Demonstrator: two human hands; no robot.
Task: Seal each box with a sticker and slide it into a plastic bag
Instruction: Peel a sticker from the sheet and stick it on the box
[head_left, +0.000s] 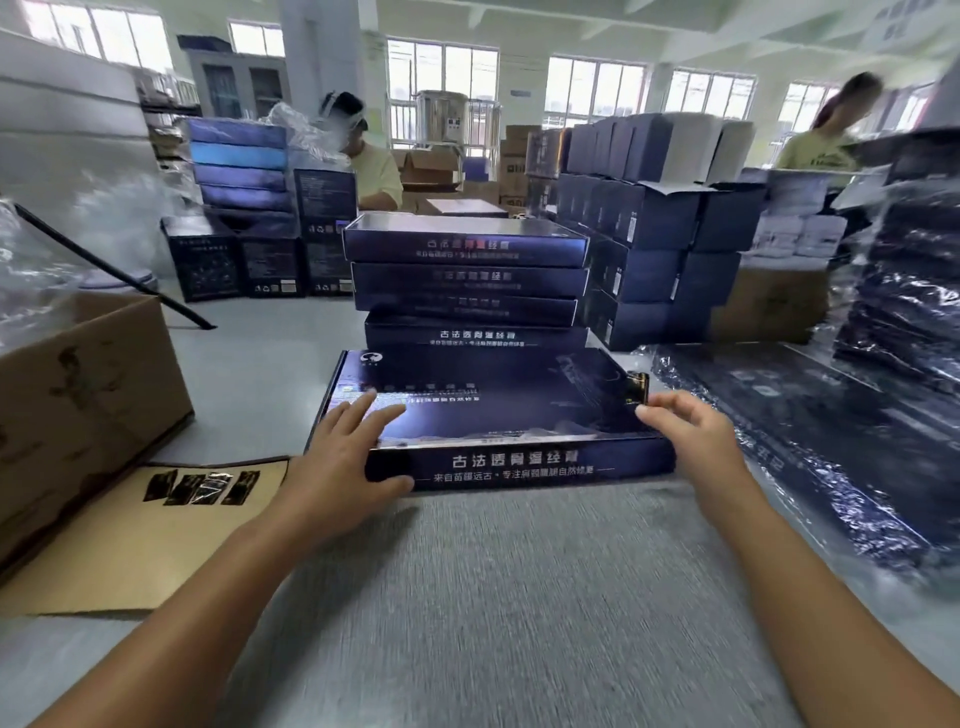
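A flat dark blue box (498, 410) with white lettering lies on the grey table right in front of me. My left hand (343, 452) presses flat on its near left corner, fingers straight on the lid and thumb against the front side. My right hand (691, 431) is at the box's right edge, where thumb and forefinger pinch the lower end of a black and gold sticker (638, 387) standing at that edge. Several more stickers (202, 486) lie on a brown cardboard flap to the left. Clear plastic bags (810, 447), some holding boxes, lie to the right.
A stack of the same blue boxes (467, 280) rises just behind the front box. An open cardboard carton (78, 395) stands at the left. More box stacks (649, 249) and bagged boxes (904, 291) fill the right. Two people work at the back.
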